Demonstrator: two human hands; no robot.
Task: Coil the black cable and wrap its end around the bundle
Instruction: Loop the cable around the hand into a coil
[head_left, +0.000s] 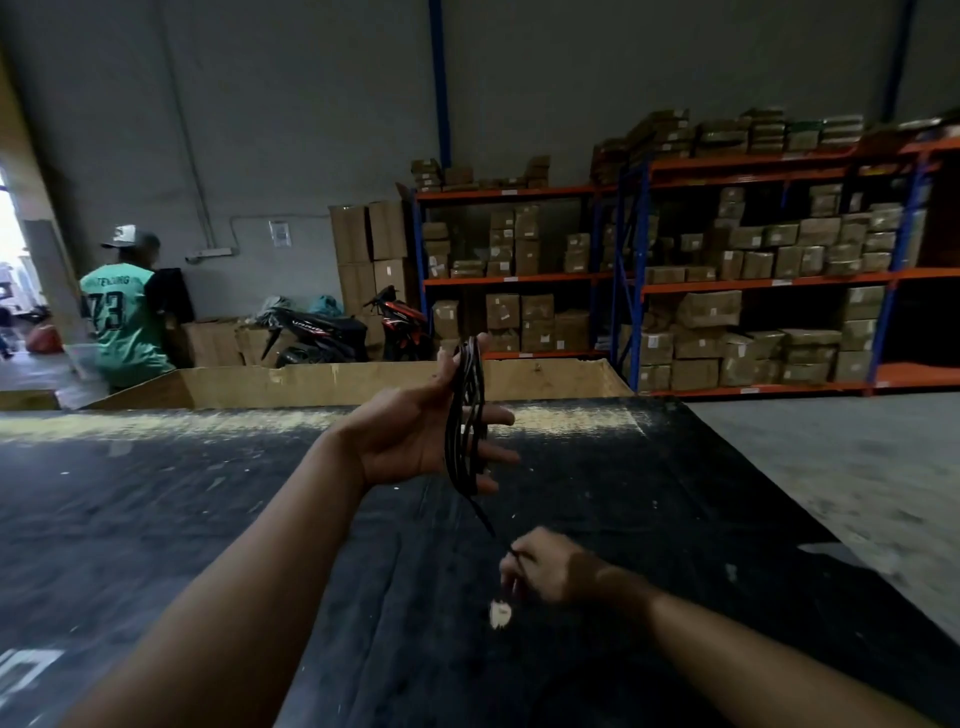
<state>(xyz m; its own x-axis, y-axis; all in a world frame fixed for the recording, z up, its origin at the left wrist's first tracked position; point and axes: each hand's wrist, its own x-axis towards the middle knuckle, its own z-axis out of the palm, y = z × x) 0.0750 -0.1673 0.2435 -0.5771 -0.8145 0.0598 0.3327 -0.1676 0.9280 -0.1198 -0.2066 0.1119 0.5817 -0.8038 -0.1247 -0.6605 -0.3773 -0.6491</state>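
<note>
Several loops of thin black cable (466, 415) hang in a long bundle from the left hand (415, 434), held upright above the dark, scuffed worktop (208, 519). That hand is palm-up, fingers spread loosely, thumb at the top of the bundle and the loops draped across the fingers. One loose strand runs down from the bottom of the bundle to the right hand (545, 569), which sits lower and nearer, its fingers pressed together, pinching the strand. A small pale tag (500, 613) dangles just under that hand. Plenty of bare worktop lies on the left and beneath both forearms. Its far edge meets a plywood crate wall (363, 382); its right edge drops away to grey concrete floor (857, 467). Orange-and-blue shelving stacked with cardboard boxes (753, 286) stands well beyond.
</note>
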